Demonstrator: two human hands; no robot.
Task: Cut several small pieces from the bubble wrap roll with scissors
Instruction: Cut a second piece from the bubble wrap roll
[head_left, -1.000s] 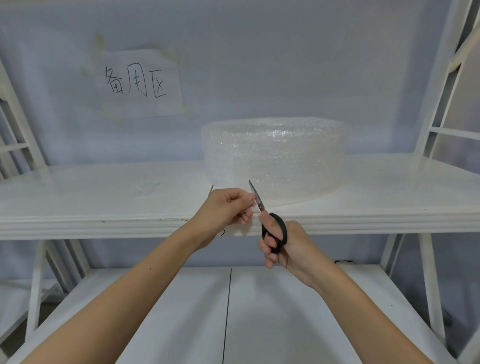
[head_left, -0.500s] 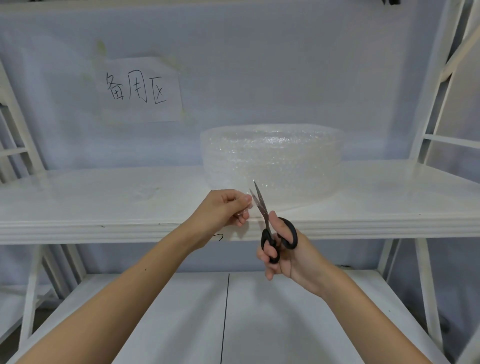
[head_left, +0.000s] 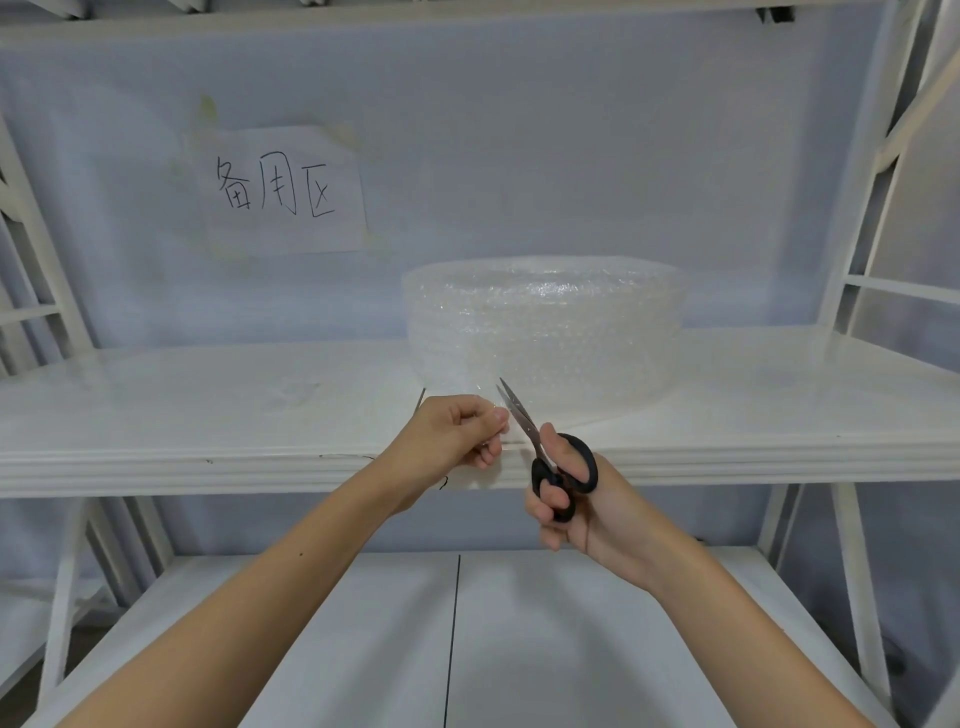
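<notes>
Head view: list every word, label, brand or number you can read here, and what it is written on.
"备用区": handwritten in black on the white paper sheet taped to the wall behind the upper shelf.
No brand or marking is readable on the scissors or the bubble wrap roll.

A handwritten paper sign (head_left: 287, 191) hangs on the wall above the white shelf (head_left: 208, 415).

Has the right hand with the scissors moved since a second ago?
Yes. The right hand with the scissors has dropped slightly below the shelf edge and rotated.
</notes>
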